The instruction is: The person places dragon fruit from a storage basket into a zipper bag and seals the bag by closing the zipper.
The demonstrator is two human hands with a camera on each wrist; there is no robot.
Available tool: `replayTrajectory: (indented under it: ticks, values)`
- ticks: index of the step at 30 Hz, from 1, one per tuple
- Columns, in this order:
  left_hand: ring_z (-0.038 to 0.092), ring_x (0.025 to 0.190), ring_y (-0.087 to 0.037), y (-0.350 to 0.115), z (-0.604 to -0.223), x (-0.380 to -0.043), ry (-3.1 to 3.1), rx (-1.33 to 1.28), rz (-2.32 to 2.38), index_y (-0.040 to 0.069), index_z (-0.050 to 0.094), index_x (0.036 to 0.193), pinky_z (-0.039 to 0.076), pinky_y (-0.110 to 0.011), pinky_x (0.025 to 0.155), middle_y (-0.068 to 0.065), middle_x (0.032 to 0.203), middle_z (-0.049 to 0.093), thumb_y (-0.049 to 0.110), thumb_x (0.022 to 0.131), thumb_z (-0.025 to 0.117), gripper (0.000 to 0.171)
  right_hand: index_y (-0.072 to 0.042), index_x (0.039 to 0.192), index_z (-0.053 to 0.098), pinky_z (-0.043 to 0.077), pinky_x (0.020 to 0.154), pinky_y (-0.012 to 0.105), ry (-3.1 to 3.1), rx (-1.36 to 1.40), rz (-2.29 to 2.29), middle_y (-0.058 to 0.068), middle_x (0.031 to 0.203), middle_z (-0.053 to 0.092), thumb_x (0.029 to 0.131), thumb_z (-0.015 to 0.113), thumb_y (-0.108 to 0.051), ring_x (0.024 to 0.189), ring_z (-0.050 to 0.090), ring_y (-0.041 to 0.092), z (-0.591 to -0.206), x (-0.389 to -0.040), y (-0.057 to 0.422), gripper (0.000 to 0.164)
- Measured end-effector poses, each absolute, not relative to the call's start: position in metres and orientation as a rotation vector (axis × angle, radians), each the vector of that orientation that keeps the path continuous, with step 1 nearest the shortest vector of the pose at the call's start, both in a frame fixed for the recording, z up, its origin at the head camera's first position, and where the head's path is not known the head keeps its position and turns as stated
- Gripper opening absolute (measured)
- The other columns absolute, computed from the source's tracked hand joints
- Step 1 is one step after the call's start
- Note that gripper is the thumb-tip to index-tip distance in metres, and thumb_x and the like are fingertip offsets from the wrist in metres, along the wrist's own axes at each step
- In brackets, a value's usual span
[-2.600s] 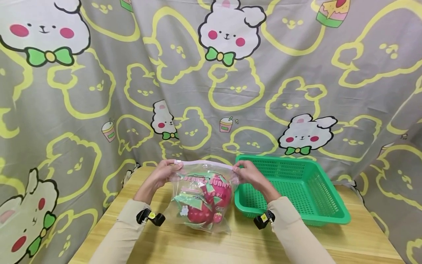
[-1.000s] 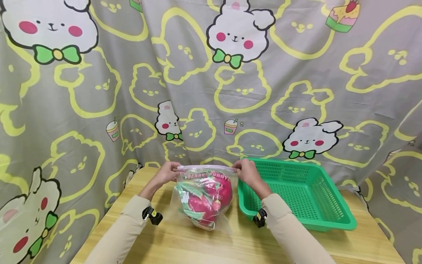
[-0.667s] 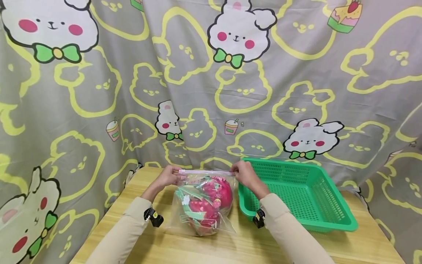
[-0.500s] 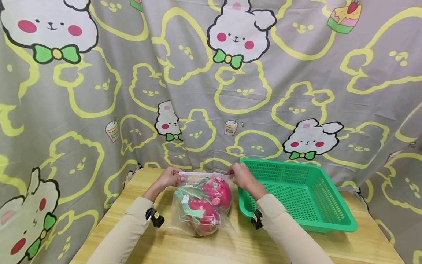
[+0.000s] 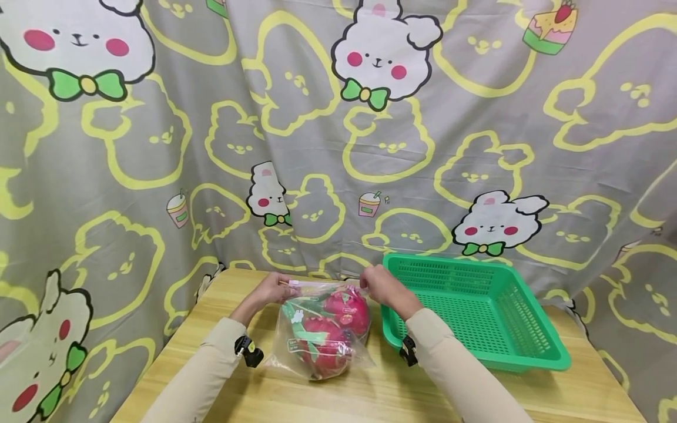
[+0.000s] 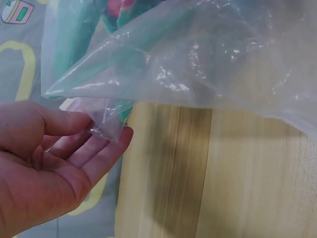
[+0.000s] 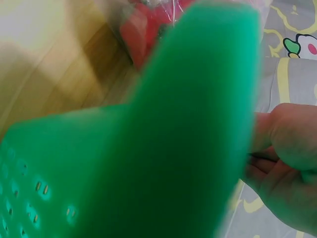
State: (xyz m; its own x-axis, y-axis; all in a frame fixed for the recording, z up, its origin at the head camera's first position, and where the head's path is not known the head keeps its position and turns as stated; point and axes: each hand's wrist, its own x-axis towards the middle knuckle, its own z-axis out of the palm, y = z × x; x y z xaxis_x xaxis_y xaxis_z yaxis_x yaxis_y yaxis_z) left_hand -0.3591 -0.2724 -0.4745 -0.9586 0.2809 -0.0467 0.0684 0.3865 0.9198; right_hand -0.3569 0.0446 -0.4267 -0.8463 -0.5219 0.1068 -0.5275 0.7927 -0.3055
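Note:
A clear zip-top plastic bag [image 5: 290, 355] with a pale pink closure strip and printing rests on the table, holding two rounded red-and-green things [image 5: 325, 343] whose kind is unclear. At its upper left corner, my left hand [image 5: 268, 289] pinches the plastic between thumb and fingers; the left wrist view shows this grip on the bag [image 6: 173, 84] closely. My right hand [image 5: 383, 286] grips the upper right part along the strip, fingers curled. In the right wrist view, a blurred green rim hides the fingertips of that hand [image 7: 287, 158].
A green perforated plastic basket [image 5: 476, 317] stands on the right, close beside the right forearm. The wooden table [image 5: 296, 402] ends at a patterned grey curtain [image 5: 317, 147] behind and at the sides.
Both hands have lowered the bag's top edge, so the bag slumps lower on the table. My right hand has moved left along the closure strip; my left hand keeps hold of its corner.

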Motion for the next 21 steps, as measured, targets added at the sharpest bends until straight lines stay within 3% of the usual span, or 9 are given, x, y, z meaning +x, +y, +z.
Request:
replayTrajectory:
  ticks: [9,15,21]
  values:
    - [0.061,0.069,-0.011,-0.269,-0.472,-0.365,2.442,0.283,1.506,-0.017,0.062,0.111,0.054,-0.027,0.063,-0.010,0.085,0.070,0.002,0.098,0.063,0.023,0.003,0.104,0.076,0.058,0.087,0.042,-2.944,0.879,0.645,0.013,0.101,0.075,0.081,0.062,0.019,0.101,0.071,0.032,-0.426,-0.358,0.053,0.032]
    - [0.068,0.093,-0.026,-0.275,-0.470,-0.364,2.454,0.209,1.470,-0.022,0.042,0.138,0.058,-0.041,0.084,-0.030,0.115,0.065,0.005,0.097,0.062,0.054,0.003,0.112,0.074,0.057,0.090,0.044,-2.954,0.872,0.737,0.014,0.110,0.074,0.086,0.055,0.017,0.111,0.068,0.033,-0.421,-0.354,0.056,0.035]
    - [0.058,0.119,-0.048,-0.285,-0.456,-0.361,2.530,0.278,1.389,-0.020,0.035,0.145,0.050,-0.055,0.099,-0.037,0.131,0.055,0.010,0.106,0.051,0.051,-0.002,0.119,0.073,0.053,0.096,0.047,-2.903,0.847,0.805,0.013,0.119,0.073,0.097,0.058,0.006,0.118,0.066,0.031,-0.406,-0.345,0.069,0.028]
